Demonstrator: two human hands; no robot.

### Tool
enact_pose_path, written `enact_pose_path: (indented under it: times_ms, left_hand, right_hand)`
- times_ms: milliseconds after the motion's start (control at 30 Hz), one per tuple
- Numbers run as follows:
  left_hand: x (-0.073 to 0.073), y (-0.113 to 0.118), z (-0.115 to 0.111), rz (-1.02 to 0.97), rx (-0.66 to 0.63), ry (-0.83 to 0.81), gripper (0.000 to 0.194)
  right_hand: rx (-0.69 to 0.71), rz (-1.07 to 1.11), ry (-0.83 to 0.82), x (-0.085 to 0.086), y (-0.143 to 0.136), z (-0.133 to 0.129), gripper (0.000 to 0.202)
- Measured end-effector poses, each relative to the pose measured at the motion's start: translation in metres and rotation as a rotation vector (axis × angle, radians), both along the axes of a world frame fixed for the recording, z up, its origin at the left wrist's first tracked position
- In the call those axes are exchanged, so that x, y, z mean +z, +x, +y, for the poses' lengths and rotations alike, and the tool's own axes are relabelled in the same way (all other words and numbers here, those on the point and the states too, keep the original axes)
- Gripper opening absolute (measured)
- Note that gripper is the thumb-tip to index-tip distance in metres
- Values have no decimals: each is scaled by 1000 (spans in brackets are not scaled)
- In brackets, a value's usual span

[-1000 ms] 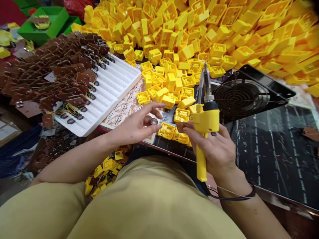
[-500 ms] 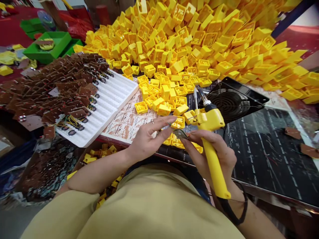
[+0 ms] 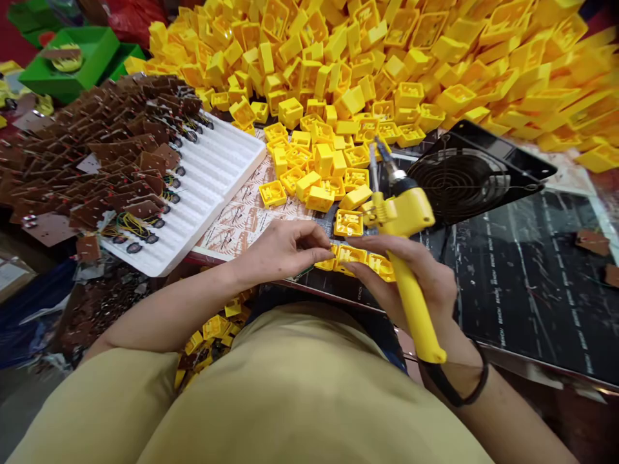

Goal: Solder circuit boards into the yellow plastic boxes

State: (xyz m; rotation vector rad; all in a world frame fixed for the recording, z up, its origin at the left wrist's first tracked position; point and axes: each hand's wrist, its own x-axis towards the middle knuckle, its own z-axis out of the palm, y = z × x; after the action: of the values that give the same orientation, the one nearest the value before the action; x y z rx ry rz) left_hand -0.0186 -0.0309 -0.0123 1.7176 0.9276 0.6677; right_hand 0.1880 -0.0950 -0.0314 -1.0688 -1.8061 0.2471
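Note:
My right hand (image 3: pixel 428 277) is wrapped round the handle of a yellow soldering gun (image 3: pixel 411 212), whose metal tip points up and away from me. The thumb and forefinger of that hand reach over a row of open yellow plastic housings (image 3: pixel 351 256) at the bench's near edge. My left hand (image 3: pixel 278 251) is closed in a pinch at the left end of this row; what its fingertips hold is too small to make out. Below that hand shows the edge of a small green piece (image 3: pixel 304 272), mostly hidden. One more open yellow housing (image 3: pixel 348 223) lies just beyond the row.
Yellow housings (image 3: pixel 309 71) are heaped across the back. On the left, a white ridged foam tray (image 3: pixel 213 174) carries brown circuit boards (image 3: pixel 116 142) with wired round parts. A black fan (image 3: pixel 469 171) stands right of the soldering gun. Green bins (image 3: pixel 72 64) are at the far left.
The small dark greenish piece pinched between both hands has left the fingertips. My hands have moved apart slightly, the left one down to the row of housings. The soldering gun stays in my right hand.

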Motion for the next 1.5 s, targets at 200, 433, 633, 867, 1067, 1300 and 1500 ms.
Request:
enact_pose_path:
  times_ms: [200, 433, 633, 867, 1067, 1300, 1500]
  left_hand:
    - [-6, 6, -4, 43, -7, 85, 11]
    - [-10, 4, 0, 0, 23, -30, 10]
    - [-17, 6, 7, -215, 4, -302, 24]
    - [-20, 6, 6, -226, -33, -334, 24]
    - [-23, 4, -6, -92, 22, 317, 4]
    - [-21, -1, -5, -82, 80, 177, 12]
    - [-14, -15, 11, 367, -53, 385, 8]
  right_hand:
    - [11, 94, -98, -4, -13, 11, 41]
    - [-12, 114, -94, -8, -13, 12, 41]
    - [15, 135, -59, -15, -15, 13, 41]
    - [48, 134, 5, -16, -12, 13, 39]
    - [29, 148, 19, -14, -12, 14, 40]
    - [21, 93, 26, -16, -20, 17, 40]
    - [2, 37, -24, -5, 11, -3, 30]
